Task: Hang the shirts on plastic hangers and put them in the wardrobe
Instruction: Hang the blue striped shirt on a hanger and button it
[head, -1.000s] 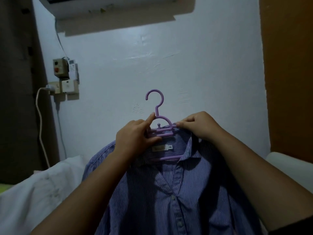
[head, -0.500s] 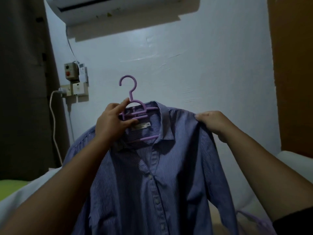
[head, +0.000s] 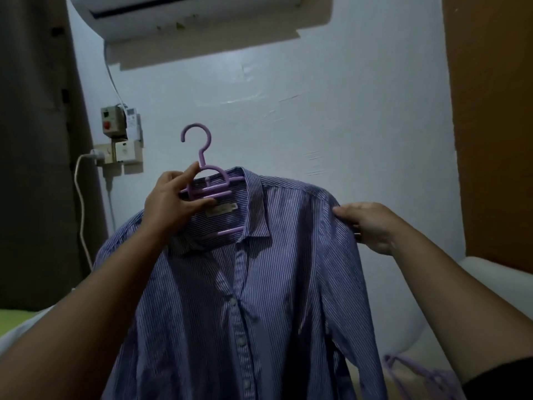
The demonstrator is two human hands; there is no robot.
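Both hands on shirt — left hand at hanger

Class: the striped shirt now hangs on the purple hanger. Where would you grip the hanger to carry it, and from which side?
Grip the purple hanger at its neck, below the open hook, from the front as the left hand does: that leaves the hook free for a rail.

bare wall behind, air conditioner overhead
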